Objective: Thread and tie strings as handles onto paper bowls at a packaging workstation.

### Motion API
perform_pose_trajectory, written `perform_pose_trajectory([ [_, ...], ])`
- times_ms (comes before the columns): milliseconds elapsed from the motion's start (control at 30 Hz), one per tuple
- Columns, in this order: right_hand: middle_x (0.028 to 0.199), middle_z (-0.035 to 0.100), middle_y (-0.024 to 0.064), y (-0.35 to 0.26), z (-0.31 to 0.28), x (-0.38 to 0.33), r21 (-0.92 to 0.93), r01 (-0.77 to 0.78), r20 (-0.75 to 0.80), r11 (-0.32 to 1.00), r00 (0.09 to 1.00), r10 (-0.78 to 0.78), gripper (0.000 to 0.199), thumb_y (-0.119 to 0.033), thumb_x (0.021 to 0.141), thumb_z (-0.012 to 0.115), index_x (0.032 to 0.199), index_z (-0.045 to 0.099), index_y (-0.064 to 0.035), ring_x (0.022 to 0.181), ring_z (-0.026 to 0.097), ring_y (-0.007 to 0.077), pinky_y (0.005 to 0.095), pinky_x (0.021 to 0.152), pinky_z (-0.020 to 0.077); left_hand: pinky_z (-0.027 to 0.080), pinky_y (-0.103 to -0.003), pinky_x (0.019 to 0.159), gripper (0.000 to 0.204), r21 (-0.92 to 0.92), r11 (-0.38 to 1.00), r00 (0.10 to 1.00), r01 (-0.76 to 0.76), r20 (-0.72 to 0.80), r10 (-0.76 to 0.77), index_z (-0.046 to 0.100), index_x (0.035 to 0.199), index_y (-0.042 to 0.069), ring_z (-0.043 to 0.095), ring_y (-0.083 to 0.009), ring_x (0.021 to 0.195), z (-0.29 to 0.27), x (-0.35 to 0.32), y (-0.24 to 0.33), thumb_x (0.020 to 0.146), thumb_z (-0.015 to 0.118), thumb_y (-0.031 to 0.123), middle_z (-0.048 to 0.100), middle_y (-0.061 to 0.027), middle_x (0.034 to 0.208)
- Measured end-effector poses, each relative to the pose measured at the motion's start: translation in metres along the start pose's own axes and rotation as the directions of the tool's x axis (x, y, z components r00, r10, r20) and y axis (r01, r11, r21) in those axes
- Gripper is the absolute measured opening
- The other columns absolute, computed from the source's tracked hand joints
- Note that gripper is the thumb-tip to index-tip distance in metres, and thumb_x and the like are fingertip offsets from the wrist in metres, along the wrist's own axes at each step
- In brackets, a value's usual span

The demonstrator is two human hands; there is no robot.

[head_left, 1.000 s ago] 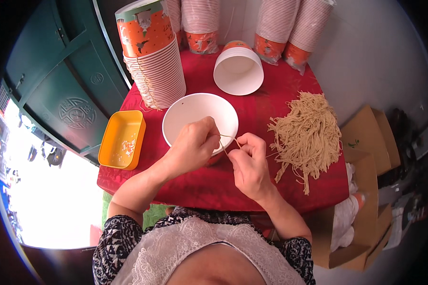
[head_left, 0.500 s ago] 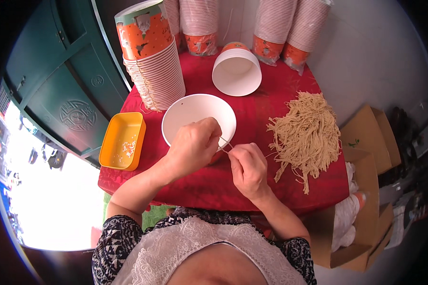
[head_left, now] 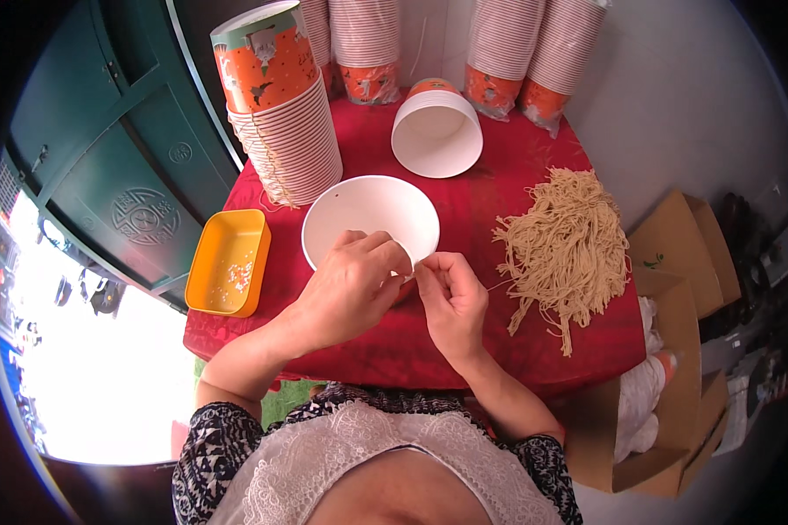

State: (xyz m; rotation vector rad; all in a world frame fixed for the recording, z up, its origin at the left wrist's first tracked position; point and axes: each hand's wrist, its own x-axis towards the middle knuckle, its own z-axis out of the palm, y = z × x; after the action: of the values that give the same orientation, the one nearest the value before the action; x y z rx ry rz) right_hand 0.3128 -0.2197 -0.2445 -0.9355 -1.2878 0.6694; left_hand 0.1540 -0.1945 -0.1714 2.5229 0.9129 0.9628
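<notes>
A white-lined paper bucket (head_left: 372, 207) stands on the table before me, its mouth turned up, with a small hole near its far rim. At its near right rim, my left hand (head_left: 352, 284) and my right hand (head_left: 455, 302) meet, fingertips pinched on a thin cord (head_left: 499, 285). Part of the cord trails rightward from my right hand to a loose heap of beige cords (head_left: 569, 249). My left hand covers the bucket's near side. What the cord does between the fingertips is too small to make out.
A yellow plastic tray (head_left: 203, 262) at the left holds small white and orange bits. Behind it rises a tall stack of paper buckets (head_left: 289, 140) with cords hanging down. Another bucket (head_left: 438, 144) lies tipped at the back, before bagged stacks (head_left: 503, 44). Cardboard boxes (head_left: 674, 350) stand right of the red-covered table (head_left: 534, 367).
My hands have come closer together at the rim. The left hand has turned and uncurled its fingers somewhat, and the cord stretch between the hands has shortened.
</notes>
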Motion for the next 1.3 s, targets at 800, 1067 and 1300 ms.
perform_pose_trajectory([
  [800, 0.073, 0.062, 0.0015, -0.002, -0.009, 0.001, -0.055, -0.03, 0.063, 0.998, 0.997, 0.033, 0.003, 0.004, 0.088, 0.068, 0.09, 0.066, 0.0024, 0.062, 0.053, 0.0044, 0.0235, 0.053, 0.0411, 0.05, -0.035, 0.069, 0.008, -0.181, 0.979, 0.993, 0.097, -0.043, -0.106, 0.063, 0.091, 0.0, 0.065, -0.0236, 0.079, 0.014, 0.013, -0.014, 0.084, 0.066, -0.003, 0.067, -0.0097, 0.081],
  [1067, 0.078, 0.061, -0.0055, 0.006, -0.01, 0.002, 0.304, -0.249, 0.159, 0.919, 0.965, 0.209, 0.01, -0.006, 0.096, 0.064, 0.097, 0.068, 0.0032, 0.068, 0.048, -0.0005, 0.0173, 0.059, 0.0387, 0.051, -0.037, 0.074, 0.013, -0.149, 0.988, 0.998, 0.048, -0.038, -0.054, 0.059, 0.091, 0.0, 0.065, -0.0277, 0.084, 0.009, 0.008, -0.014, 0.081, 0.064, -0.008, 0.064, -0.0102, 0.086],
  [1300, 0.082, 0.065, -0.0037, 0.007, -0.008, 0.001, 0.35, -0.257, 0.145, 0.901, 0.965, 0.219, 0.01, -0.006, 0.096, 0.064, 0.097, 0.068, 0.0033, 0.071, 0.052, 0.0004, 0.017, 0.062, 0.0417, 0.037, -0.052, 0.108, 0.021, -0.013, 0.996, 0.995, 0.089, -0.033, -0.09, 0.059, 0.095, 0.004, 0.063, -0.0287, 0.098, 0.006, -0.004, 0.001, 0.077, 0.066, -0.004, 0.063, -0.0085, 0.097],
])
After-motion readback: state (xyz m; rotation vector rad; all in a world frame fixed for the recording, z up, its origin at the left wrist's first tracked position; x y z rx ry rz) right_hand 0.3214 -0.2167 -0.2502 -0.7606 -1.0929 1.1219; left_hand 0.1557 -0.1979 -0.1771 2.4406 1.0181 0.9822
